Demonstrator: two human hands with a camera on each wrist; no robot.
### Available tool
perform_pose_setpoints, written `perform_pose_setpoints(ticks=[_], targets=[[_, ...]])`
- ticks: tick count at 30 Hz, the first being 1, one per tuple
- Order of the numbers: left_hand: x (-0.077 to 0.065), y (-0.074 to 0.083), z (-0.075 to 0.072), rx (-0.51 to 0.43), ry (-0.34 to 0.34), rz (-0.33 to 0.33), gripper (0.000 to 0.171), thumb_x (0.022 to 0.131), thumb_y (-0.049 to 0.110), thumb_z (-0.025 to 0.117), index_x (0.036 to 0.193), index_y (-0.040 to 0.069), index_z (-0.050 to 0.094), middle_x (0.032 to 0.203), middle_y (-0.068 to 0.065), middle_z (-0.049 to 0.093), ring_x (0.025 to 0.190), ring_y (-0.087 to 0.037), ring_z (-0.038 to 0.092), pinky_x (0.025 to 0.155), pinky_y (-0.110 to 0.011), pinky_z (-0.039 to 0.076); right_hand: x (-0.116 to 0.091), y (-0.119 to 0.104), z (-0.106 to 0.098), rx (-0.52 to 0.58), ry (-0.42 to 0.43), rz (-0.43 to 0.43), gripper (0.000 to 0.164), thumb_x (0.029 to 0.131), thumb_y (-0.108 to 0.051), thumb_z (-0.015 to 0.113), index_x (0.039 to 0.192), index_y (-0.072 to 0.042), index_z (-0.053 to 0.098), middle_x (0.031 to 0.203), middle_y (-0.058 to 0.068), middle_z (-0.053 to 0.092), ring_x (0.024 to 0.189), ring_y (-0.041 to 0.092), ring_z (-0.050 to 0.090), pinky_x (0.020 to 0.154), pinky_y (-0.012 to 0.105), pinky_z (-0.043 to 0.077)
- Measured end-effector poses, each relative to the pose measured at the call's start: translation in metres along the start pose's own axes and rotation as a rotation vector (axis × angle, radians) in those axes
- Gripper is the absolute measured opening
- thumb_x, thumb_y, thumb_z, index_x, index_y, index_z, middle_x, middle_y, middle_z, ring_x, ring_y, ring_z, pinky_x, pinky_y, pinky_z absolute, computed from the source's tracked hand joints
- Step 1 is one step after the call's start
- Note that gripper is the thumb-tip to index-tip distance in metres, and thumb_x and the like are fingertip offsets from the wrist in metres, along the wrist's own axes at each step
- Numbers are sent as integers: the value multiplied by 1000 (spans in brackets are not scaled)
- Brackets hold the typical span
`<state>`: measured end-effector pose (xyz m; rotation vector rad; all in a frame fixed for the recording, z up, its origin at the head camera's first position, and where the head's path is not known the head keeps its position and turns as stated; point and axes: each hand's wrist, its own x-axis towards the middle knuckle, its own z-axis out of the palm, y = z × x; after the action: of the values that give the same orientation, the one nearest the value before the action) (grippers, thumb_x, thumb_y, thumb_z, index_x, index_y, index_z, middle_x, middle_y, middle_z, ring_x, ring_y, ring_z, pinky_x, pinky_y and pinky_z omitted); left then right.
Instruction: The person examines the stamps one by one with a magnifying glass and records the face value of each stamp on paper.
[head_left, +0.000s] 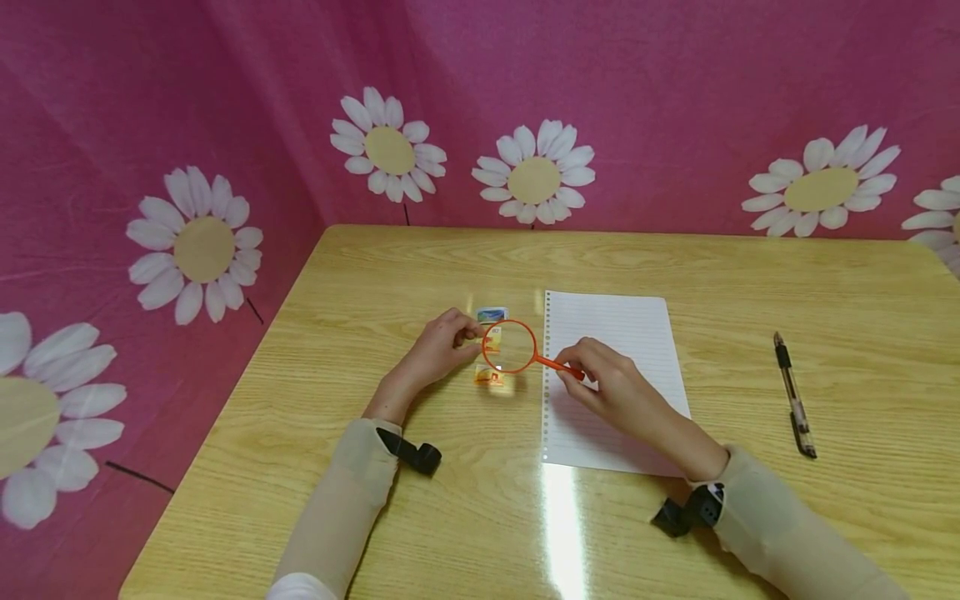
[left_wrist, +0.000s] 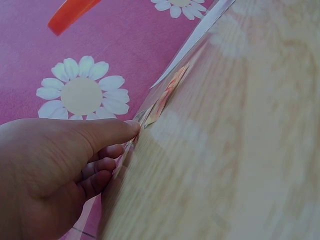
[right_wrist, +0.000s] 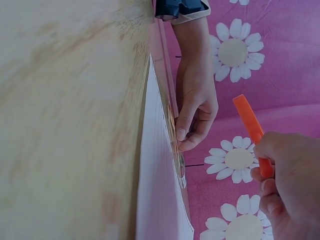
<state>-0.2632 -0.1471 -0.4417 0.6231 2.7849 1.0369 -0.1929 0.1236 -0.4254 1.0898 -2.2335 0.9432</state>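
Note:
In the head view my right hand (head_left: 611,383) pinches the red handle of a magnifying glass (head_left: 549,362) between thumb and fingers. Its round lens hovers over small postage stamps on the table. The middle stamp (head_left: 492,341), yellow and orange, shows through the lens. My left hand (head_left: 444,346) pinches that stamp at its left edge with thumb and fingertips. Above it lies a blue-green stamp (head_left: 492,316), and below it an orange and yellow one (head_left: 487,377). The left wrist view shows my left thumb (left_wrist: 112,132) close against the tabletop, beside a stamp with a toothed edge (left_wrist: 167,95).
A lined sheet of paper (head_left: 615,321) with punched holes lies right of the stamps, partly under my right hand. Farther right is a black pen (head_left: 793,396). Behind the wooden table (head_left: 420,258) hangs a pink cloth (head_left: 637,67) with daisies.

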Motion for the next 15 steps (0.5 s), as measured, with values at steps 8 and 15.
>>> perform_pose_setpoints(ticks=[8, 15], targets=[[-1, 0, 0, -17, -11, -2, 19, 93, 16, 67, 109, 5, 66, 104, -10, 58, 90, -20, 52, 82, -31, 43, 0, -1, -1, 8, -7, 6, 21, 80, 6, 72, 96, -4, 64, 78, 0, 58, 72, 7, 50, 63, 17, 42], [0, -1, 0, -18, -13, -6, 20, 94, 17, 66, 110, 5, 66, 105, -11, 58, 92, -20, 53, 83, -31, 44, 0, 1, 0, -7, -7, 3, 23, 77, 6, 73, 96, -4, 64, 79, -1, 57, 72, 6, 50, 63, 15, 41]])
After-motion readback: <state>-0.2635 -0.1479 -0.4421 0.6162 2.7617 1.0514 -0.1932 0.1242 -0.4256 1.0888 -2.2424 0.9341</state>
